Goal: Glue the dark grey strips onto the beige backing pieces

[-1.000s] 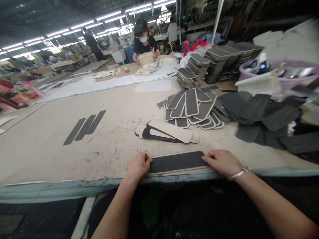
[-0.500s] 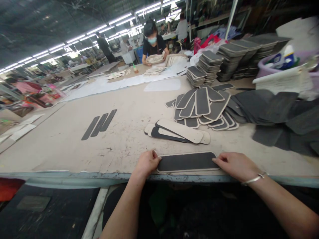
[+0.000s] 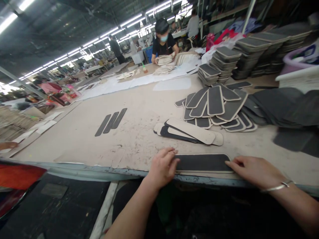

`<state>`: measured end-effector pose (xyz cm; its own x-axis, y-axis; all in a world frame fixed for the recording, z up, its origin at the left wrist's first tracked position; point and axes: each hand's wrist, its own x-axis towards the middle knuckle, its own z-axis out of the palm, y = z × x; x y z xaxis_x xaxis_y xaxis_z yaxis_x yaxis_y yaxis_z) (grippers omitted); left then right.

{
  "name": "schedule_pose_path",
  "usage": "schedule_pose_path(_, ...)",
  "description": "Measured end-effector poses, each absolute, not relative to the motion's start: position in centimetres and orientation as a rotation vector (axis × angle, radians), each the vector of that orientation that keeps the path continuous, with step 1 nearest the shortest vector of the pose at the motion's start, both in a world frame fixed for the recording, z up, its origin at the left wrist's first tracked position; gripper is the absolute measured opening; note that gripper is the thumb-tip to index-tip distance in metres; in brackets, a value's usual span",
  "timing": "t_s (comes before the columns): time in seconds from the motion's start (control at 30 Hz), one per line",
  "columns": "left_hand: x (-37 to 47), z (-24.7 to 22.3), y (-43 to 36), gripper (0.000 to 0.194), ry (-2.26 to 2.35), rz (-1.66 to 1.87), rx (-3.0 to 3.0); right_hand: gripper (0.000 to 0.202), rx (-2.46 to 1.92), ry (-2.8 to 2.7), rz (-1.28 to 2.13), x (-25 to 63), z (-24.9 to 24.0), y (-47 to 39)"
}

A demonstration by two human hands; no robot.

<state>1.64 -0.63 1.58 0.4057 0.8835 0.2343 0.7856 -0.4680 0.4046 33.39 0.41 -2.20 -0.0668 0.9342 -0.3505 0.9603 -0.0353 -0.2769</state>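
A long dark grey panel with rounded corners and a pale border (image 3: 203,162) lies flat along the table's near edge. My left hand (image 3: 161,167) is at its left end, fingers curled over the end with the thumb close to the surface. At the right end, my right hand (image 3: 258,171) pinches the border between thumb and forefinger, the other fingers folded in. Just beyond the panel lies a small fanned pile of pale and black rounded strips (image 3: 189,131). Farther back to the right is a spread heap of dark pale-edged pieces (image 3: 215,101).
Three narrow dark strips (image 3: 111,122) lie left of centre. Stacks of dark pieces (image 3: 225,58) stand at the back right, near a purple basin (image 3: 289,61). A co-worker (image 3: 164,43) handles pale pieces across the table. Another person's hand (image 3: 8,145) shows at far left.
My left hand has shifted its hold at the panel's left end, its fingers now farther over the end. My right hand stays at the right end. The view has swung left.
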Motion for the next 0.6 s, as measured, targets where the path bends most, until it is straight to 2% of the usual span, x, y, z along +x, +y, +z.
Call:
schedule_pose_path(0.1,4.7,0.8,-1.6,0.060,1.135,0.337,2.607,0.045,2.123,2.131,-0.674,33.0,-1.7,0.3)
schedule_pose_path(0.2,6.3,-0.4,-1.9,0.078,1.070,0.170,2.634,0.045,2.146,2.119,-0.636,32.5,-1.2,0.2)
schedule_pose_path(0.4,6.0,-0.9,-1.7,0.083,1.053,0.090,2.649,0.046,2.215,2.196,-0.547,33.4,-0.7,0.0)
schedule_pose_path(0.53,6.0,-0.9,-1.7,0.085,1.055,0.074,2.654,0.043,2.518,2.387,-0.186,32.7,-0.1,-0.7)
schedule_pose_path(0.6,6.0,-1.0,-1.8,0.085,1.056,0.069,2.663,0.044,2.361,2.650,-0.118,30.6,-0.3,-1.6)
